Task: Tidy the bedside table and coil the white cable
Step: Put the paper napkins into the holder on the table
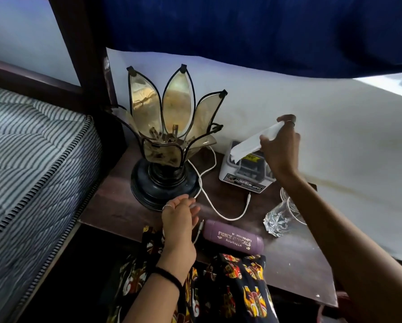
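Striped mattress [32, 159] fills the left, butting against a dark wooden bedpost [88, 66]; blue curtain [253, 31] hangs across the top over a pale wall [312, 136]; dark wooden bedside table [288, 257] sits between bed and wall, its surface dusty at the right.

Petal-shaped lamp [169, 136] stands upright at the table's back left on a round black base; white box-like device [244, 173] sits against the wall to the lamp's right; purple spectacle case [232, 238] lies flat near the front edge; cut-glass tumbler [277, 220] lies tipped on its side to the case's right.

White cable [209, 201] runs from behind the lamp, curves across the tabletop in front of the device, plug end free just before it; another stretch passes beside the left hand towards the case.

Right hand [279, 145], arm stretched forward over the tumbler, raised above the device; thumb and fingers closed on a flat white piece [253, 143], held tilted.

Left hand [179, 220] low at the lamp's base, palm in, fingers loosely spread, blurred; gripping nothing visible, cable just beside the fingertips.
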Motion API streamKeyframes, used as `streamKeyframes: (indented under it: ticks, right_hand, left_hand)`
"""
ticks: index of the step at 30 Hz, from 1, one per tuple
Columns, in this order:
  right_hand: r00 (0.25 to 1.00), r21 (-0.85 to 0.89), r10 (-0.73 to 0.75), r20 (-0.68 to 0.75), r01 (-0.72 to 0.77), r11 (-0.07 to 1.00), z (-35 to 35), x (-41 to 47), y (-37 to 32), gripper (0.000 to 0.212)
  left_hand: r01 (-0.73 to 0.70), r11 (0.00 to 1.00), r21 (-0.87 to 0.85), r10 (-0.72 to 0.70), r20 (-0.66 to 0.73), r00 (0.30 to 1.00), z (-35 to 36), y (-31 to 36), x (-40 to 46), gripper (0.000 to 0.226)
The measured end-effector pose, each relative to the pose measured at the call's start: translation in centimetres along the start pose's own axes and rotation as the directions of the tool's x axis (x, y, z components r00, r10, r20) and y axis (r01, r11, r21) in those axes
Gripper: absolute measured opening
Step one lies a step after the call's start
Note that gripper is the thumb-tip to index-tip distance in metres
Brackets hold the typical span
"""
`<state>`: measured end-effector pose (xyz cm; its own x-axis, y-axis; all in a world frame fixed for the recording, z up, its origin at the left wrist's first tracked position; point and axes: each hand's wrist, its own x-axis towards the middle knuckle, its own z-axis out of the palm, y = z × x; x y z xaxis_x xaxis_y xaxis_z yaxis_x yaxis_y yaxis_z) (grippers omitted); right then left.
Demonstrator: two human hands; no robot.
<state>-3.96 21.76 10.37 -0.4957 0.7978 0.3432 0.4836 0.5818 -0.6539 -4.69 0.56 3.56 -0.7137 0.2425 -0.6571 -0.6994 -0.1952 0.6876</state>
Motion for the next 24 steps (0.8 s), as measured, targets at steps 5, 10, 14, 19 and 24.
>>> streamKeyframes:
  ticks: [5,10,14,19,24]
  right_hand:
    - [0.996,-0.073,-0.090,0.031,0.092,0.993,1.5,0.0,-0.7,0.045]
    - [0.989,-0.121,-0.133,0.058,0.139,0.983,3.4,-0.2,-0.5,0.035]
    - [0.984,-0.188,-0.150,0.093,0.165,0.968,4.8,-0.9,0.1,0.023]
    - [0.986,-0.233,-0.114,0.122,0.140,0.962,5.4,-1.8,1.0,0.021]
    - [0.990,-0.205,-0.079,0.114,0.102,0.973,3.8,-2.7,0.6,0.036]
  left_hand:
    - [0.001,1.000,0.011,-0.001,-0.002,1.000,0.3,-0.3,0.0,0.017]
    - [-0.002,1.000,0.016,0.002,-0.013,1.000,0.6,-0.3,0.1,0.016]
    - [-0.007,1.000,0.020,0.007,-0.017,1.000,0.6,-0.3,0.2,0.016]
    - [-0.008,1.000,0.029,0.008,-0.021,1.000,0.7,-0.4,0.3,0.016]
    - [-0.004,1.000,0.023,0.004,-0.030,1.000,0.8,-0.5,0.4,0.015]
